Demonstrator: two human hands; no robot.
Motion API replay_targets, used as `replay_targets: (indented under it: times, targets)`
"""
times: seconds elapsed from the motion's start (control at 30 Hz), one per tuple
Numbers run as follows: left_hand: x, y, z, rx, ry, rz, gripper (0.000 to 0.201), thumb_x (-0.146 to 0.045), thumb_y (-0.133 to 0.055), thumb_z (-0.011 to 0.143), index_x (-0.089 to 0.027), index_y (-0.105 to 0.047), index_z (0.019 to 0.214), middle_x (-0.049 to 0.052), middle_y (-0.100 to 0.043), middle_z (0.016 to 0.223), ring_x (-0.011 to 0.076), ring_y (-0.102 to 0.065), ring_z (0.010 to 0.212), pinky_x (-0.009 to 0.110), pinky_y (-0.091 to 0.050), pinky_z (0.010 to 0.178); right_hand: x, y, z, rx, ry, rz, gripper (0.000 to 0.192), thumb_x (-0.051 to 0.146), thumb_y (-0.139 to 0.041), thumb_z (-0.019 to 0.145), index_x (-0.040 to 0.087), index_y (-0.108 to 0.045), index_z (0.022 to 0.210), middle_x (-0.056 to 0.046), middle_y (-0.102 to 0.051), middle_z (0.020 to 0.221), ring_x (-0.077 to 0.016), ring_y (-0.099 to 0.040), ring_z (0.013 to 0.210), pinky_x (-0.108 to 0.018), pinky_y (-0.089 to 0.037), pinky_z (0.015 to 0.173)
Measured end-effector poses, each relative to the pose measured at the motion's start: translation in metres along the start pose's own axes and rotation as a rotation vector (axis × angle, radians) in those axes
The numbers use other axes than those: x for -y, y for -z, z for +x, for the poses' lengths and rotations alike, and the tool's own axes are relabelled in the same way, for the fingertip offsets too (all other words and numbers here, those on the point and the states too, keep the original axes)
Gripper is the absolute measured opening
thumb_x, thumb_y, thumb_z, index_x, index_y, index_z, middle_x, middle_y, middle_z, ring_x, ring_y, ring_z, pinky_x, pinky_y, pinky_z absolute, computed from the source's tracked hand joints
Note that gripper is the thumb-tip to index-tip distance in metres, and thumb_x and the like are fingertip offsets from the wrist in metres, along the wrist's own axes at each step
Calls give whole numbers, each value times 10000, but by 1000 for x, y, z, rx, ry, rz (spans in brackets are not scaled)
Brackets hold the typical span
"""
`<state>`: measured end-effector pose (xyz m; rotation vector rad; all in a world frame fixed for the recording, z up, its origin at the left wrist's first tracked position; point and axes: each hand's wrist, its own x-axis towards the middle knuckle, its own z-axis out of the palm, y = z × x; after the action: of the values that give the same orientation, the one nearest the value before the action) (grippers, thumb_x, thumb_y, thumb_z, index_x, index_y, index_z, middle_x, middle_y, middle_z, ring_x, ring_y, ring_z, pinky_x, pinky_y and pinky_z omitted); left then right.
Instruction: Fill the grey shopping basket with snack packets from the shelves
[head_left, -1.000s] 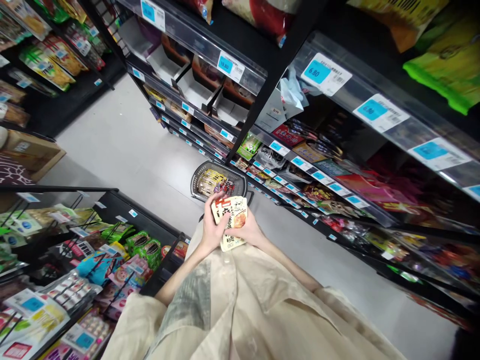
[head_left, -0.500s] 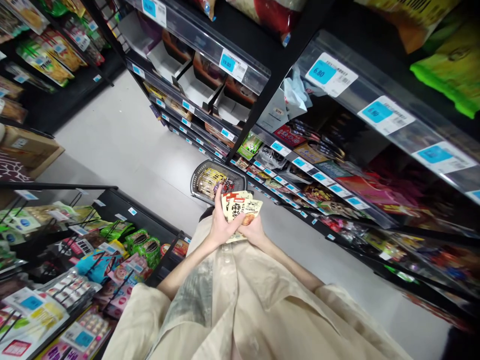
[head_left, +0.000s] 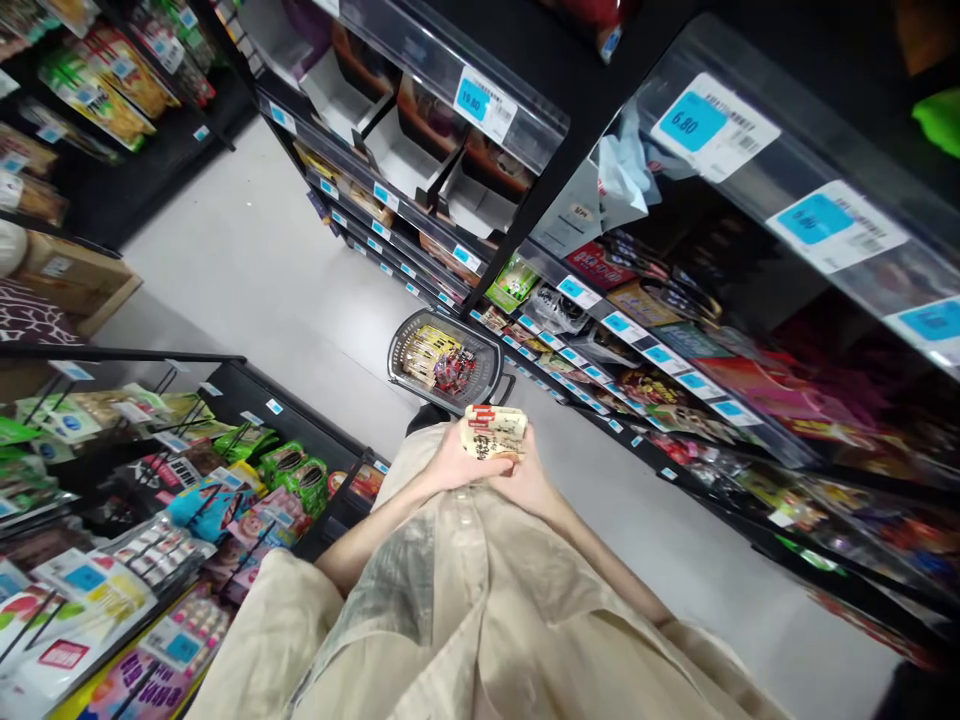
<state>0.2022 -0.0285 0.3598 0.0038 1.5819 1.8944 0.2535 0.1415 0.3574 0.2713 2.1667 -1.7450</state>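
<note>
Both my hands hold a small stack of cream snack packets (head_left: 493, 432) with red and brown print, in front of my chest. My left hand (head_left: 452, 465) grips the stack from its left side with the thumb along the bottom edge. My right hand (head_left: 529, 477) supports it from underneath on the right. The packets lie nearly flat, their top edge facing the shelves. Just beyond them a dark shopping basket (head_left: 406, 344) stands on the floor with several packets inside.
A tall black shelf unit (head_left: 675, 300) with snack bags and blue price tags runs along the right. A lower rack of hanging snack packets (head_left: 150, 520) stands at the left. The grey aisle floor (head_left: 247, 270) stretches ahead; a cardboard box (head_left: 67, 285) sits far left.
The packets were upright and fanned in my hands; now they are squared into a flatter stack and tipped forward. My view has shifted slightly, so the basket appears a little higher.
</note>
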Motion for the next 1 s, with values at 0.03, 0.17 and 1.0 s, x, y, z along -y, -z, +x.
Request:
replay_targets:
  times: [0.03, 0.17, 1.0]
  targets:
    - [0, -1, 3, 28, 1, 17, 599, -292, -903, 690, -121, -741, 1242, 126, -777, 1211, 282, -744, 1108, 386, -589, 1028, 4, 11, -3, 14, 20, -58, 996, 400, -969, 660, 259, -422, 1481, -176, -547, 1485, -360, -582, 1364, -573, -476, 1178]
    - [-8, -3, 18, 164, 17, 168, 636, -332, -884, 694, -145, -720, 1279, 107, -765, 1254, 266, -740, 1108, 324, -593, 970, 32, 65, -2, 54, 99, -186, 1079, 448, -949, 693, 283, -361, 1583, -173, -420, 1645, -362, -490, 1474, -566, -455, 1193]
    - [-29, -26, 22, 385, 87, 590, 678, -635, -870, 647, -207, -678, 1137, 82, -767, 1068, 320, -739, 997, 359, -561, 832, 56, 115, 12, 351, -414, 68, 745, 315, -1000, 512, 150, -726, 1185, -65, -789, 971, -223, -736, 812, -313, -612, 730]
